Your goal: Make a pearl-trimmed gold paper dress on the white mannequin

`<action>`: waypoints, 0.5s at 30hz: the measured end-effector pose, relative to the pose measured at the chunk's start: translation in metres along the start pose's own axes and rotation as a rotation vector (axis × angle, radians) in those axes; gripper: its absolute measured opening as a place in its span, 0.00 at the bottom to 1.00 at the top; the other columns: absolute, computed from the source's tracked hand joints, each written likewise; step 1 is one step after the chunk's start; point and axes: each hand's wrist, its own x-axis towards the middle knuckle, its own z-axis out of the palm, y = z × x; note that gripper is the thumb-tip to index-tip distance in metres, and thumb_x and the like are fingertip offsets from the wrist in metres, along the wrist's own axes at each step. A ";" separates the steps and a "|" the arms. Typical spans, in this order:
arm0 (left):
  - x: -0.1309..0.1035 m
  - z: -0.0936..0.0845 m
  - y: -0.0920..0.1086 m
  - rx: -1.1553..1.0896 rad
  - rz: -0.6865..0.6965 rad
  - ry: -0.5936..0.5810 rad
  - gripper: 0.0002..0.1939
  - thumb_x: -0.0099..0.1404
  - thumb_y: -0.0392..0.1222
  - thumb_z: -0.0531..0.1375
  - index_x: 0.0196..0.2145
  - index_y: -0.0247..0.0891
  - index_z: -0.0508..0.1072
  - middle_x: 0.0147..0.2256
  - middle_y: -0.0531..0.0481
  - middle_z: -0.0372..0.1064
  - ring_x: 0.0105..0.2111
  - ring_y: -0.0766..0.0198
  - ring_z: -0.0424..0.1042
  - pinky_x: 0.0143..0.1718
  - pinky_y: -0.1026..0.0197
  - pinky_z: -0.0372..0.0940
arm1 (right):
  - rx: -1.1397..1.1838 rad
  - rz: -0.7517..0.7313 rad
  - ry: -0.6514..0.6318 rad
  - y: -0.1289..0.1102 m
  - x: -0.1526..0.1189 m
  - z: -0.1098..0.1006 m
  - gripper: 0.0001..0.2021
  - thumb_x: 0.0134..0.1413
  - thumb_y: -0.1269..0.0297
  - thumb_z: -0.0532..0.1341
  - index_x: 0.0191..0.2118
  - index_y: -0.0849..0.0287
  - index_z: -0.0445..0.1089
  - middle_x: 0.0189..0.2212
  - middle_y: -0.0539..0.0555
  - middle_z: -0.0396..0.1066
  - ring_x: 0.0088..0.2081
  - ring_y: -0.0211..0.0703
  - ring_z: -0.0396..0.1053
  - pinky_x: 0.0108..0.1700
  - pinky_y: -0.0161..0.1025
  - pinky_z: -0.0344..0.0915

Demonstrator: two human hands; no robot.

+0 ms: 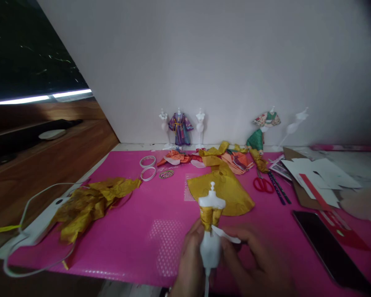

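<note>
A small white mannequin (210, 251) stands upright in front of me, its chest wrapped in a gold bodice (206, 215). From the left, my left hand (190, 259) closes around the mannequin at the waist and hips. My right hand (250, 258) pinches a white strip (230, 236) between thumb and fingers; the strip's far end meets the waist just below the bodice. Whether that end is stuck down, I cannot tell. Directly behind the mannequin, a fan-shaped piece of gold fabric (231, 192) lies flat on the mat.
The pink mat (126, 247) holds crumpled gold fabric (102, 200), a white power strip (43, 225), two tape rolls (148, 173), red-handled scissors (263, 185) and a dark phone (327, 249). White papers (315, 173) lie right. Several mannequins, one in a purple robe (181, 128), line the wall.
</note>
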 end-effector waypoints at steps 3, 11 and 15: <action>0.002 0.004 -0.002 0.000 0.137 -0.034 0.18 0.61 0.52 0.59 0.39 0.35 0.76 0.22 0.51 0.71 0.19 0.64 0.66 0.18 0.66 0.57 | -0.002 -0.015 -0.007 -0.001 0.000 0.001 0.06 0.56 0.65 0.59 0.31 0.53 0.74 0.22 0.46 0.73 0.23 0.36 0.69 0.28 0.31 0.67; 0.002 0.006 -0.003 0.012 0.232 -0.058 0.16 0.62 0.49 0.58 0.41 0.35 0.76 0.31 0.46 0.75 0.32 0.57 0.72 0.32 0.62 0.65 | 0.086 0.031 0.024 0.002 -0.005 0.008 0.09 0.55 0.65 0.60 0.41 0.54 0.74 0.32 0.49 0.79 0.31 0.40 0.76 0.34 0.34 0.72; 0.003 0.005 -0.002 -0.004 0.202 -0.061 0.16 0.62 0.50 0.58 0.39 0.36 0.76 0.27 0.49 0.73 0.25 0.61 0.70 0.26 0.64 0.62 | 0.115 0.105 0.028 -0.001 -0.006 0.008 0.04 0.53 0.63 0.61 0.34 0.53 0.73 0.24 0.46 0.76 0.25 0.38 0.74 0.30 0.33 0.70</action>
